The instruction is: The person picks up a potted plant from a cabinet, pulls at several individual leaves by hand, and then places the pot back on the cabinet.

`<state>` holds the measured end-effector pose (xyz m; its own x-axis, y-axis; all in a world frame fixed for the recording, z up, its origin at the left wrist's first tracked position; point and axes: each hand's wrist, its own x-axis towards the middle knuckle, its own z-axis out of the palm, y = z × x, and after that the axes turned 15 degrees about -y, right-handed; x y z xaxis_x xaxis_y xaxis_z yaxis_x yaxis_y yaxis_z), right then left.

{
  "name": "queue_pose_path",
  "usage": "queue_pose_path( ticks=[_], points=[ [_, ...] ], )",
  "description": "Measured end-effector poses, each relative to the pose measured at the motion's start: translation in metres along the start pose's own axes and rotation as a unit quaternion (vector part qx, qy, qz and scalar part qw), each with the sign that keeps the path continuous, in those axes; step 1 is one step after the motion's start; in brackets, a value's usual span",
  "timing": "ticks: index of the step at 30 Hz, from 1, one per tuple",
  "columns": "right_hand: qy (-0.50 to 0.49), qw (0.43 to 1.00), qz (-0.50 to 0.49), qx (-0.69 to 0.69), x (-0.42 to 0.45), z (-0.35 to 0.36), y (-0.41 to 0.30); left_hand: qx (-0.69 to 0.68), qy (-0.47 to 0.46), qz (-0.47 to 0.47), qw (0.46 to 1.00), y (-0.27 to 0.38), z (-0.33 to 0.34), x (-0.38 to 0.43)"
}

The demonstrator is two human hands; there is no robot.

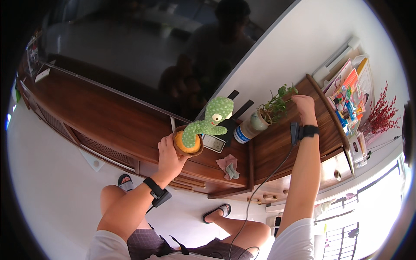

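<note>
My left hand point(170, 157) grips the brown pot of a green plush cactus toy point(208, 125) with bulging white eyes, tilted over the front of the wooden TV cabinet point(107, 104). Over the cabinet's right section, my right hand point(304, 104) has its fingertips pinched on a stem of a leafy green plant point(278, 100). The plant grows from a pale round pot point(259, 121), which sits on a clear plastic container point(244, 129) with a blue and white label. A crumpled pink and grey cloth point(229, 166) lies before the container.
A large dark television point(136, 48) stands behind the cabinet. Near the cactus lies a small framed display point(214, 143). Colourful toys point(349, 105) and red dried branches point(385, 113) stand at the right. A black cable point(260, 187) hangs from my right wrist strap.
</note>
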<state>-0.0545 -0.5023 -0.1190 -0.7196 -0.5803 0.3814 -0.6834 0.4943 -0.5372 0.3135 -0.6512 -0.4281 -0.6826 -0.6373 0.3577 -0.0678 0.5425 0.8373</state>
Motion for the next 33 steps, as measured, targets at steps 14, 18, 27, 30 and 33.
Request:
queue_pose_path(
  ticks=[14, 18, 27, 30, 33],
  points=[
    [-0.278, 0.913, 0.266, -0.135, 0.054, 0.049, -0.026, -0.006, 0.014, -0.017, 1.0, -0.01, -0.007, -0.003],
    [-0.314, 0.888, 0.264, -0.209, 0.067, 0.037, -0.01, -0.017, 0.008, -0.01, 1.0, -0.004, -0.002, -0.002],
    [-0.294, 0.869, 0.256, -0.306, 0.061, 0.051, -0.033, 0.0, 0.014, -0.001, 1.0, -0.005, -0.007, -0.003],
    [-0.286, 0.872, 0.256, -0.303, 0.063, 0.053, -0.027, 0.011, 0.007, -0.007, 1.0, -0.006, -0.005, -0.002],
    [-0.286, 0.881, 0.238, -0.292, 0.082, 0.036, 0.001, 0.0, -0.001, -0.009, 1.0, -0.001, -0.002, -0.002]
  ],
)
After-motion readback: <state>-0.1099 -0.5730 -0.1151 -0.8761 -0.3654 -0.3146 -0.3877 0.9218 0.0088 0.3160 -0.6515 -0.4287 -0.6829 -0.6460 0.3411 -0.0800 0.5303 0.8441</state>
